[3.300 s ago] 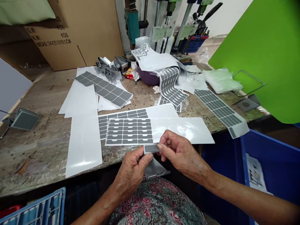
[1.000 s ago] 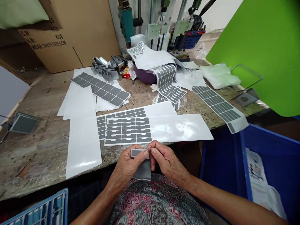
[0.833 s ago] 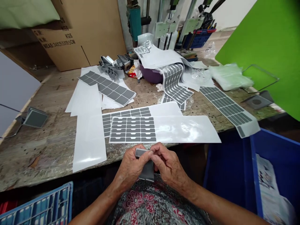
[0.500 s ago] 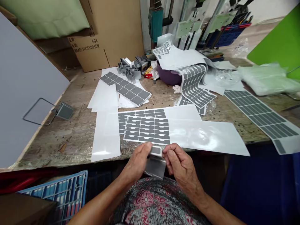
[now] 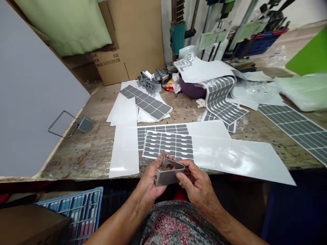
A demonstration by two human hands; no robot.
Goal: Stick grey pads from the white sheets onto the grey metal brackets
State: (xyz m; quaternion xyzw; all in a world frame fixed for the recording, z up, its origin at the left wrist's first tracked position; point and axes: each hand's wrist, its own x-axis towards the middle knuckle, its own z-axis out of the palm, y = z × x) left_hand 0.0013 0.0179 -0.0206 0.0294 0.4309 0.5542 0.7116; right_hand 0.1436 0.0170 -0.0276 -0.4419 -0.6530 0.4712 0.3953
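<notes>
Both my hands hold a folded grey metal bracket point(image 5: 169, 174) above the front edge of the workbench. My left hand point(image 5: 150, 178) grips its lower side, and my right hand point(image 5: 196, 183) pinches its right corner. The bracket forms a triangular loop with a round-cornered opening. Just beyond my hands lies a white backing sheet point(image 5: 230, 158) carrying rows of grey adhesive pads point(image 5: 167, 146). Another sheet of grey pads point(image 5: 163, 128) lies partly under it. My fingers hide part of the bracket.
A pile of grey brackets point(image 5: 149, 81) and a purple basin point(image 5: 190, 89) stand at the back of the workbench point(image 5: 89, 160), among curled pad sheets. A blue plastic crate point(image 5: 74, 207) sits below the front edge, and a cardboard box point(image 5: 133, 44) stands behind.
The bracket has turned in my hands, and its triangular end now faces me. My hands have parted slightly, and the view has swung left, moving the green board mostly out of sight.
</notes>
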